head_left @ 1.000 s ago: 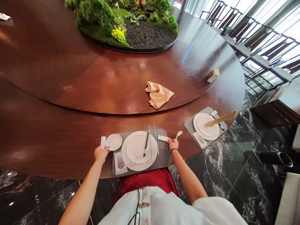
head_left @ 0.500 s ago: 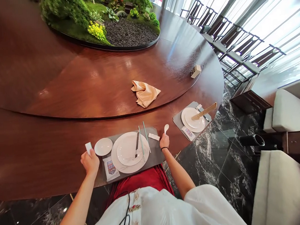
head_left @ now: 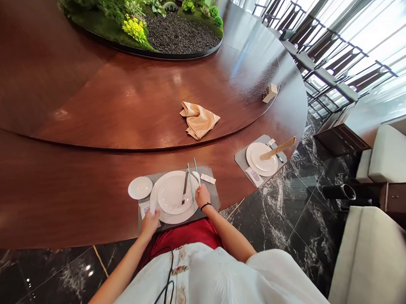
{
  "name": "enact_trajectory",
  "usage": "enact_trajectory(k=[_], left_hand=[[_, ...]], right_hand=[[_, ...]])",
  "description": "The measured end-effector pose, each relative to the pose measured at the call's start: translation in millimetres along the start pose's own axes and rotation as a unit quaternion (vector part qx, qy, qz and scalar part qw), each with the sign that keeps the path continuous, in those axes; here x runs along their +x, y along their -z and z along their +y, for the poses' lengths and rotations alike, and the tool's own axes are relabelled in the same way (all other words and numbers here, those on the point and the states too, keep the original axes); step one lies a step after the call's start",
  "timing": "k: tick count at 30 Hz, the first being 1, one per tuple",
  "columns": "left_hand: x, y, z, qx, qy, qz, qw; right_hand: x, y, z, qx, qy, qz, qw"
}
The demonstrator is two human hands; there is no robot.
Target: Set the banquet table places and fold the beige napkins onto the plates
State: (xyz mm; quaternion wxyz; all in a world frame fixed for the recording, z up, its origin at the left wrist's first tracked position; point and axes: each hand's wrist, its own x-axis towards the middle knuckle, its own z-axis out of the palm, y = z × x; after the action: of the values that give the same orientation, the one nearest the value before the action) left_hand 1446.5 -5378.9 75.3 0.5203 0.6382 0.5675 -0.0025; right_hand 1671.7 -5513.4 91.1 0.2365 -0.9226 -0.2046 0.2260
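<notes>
Gripping a white spoon (head_left: 196,175) around 2 o'clock of the stacked plates (head_left: 171,198) is the right hand (head_left: 202,197), while the left hand (head_left: 150,223) is pinching some little white piece (head_left: 153,205) at 8ish.

No word, brand or number can be read here. On the near side of the counter (head_left: 73,193), a white packet (head_left: 145,207) on the left of the nearer grey mat (head_left: 213,194) carries a small bluish printed patch, too blurred to make out; the person's left hand (head_left: 150,222) hides part of the packet. A second packet (head_left: 254,177), at the near left of the other mat (head_left: 240,158) farther right, bears a purplish printed patch, also illegible. Farther off on the right, a small pale block (head_left: 272,91) has a dark marked panel on its left face; whether these marks are characters or a pattern is unclear.
</notes>
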Motion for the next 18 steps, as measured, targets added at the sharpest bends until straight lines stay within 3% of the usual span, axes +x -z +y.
enact_trajectory(k=[3,8,13,18], left_hand=[[-8.6,25.5,-41.5,0.157,-0.032,0.031,0.987],[-18.5,38.7,-72.6,0.245,-0.260,0.061,0.932],[-14.1,33.0,-71.6,0.282,-0.357,-0.009,0.890],[-3.0,36.3,-73.5,0.331,-0.386,-0.050,0.860]], right_hand=[[1.6,3.9,38.8,-0.054,-0.046,-0.012,0.997],[-22.3,-12.3,78.2,0.071,-0.087,-0.016,0.994],[-31.2,-39.7,73.5,0.185,-0.131,-0.002,0.974],[-40.9,-41.2,58.9,0.133,-0.128,0.012,0.983]])
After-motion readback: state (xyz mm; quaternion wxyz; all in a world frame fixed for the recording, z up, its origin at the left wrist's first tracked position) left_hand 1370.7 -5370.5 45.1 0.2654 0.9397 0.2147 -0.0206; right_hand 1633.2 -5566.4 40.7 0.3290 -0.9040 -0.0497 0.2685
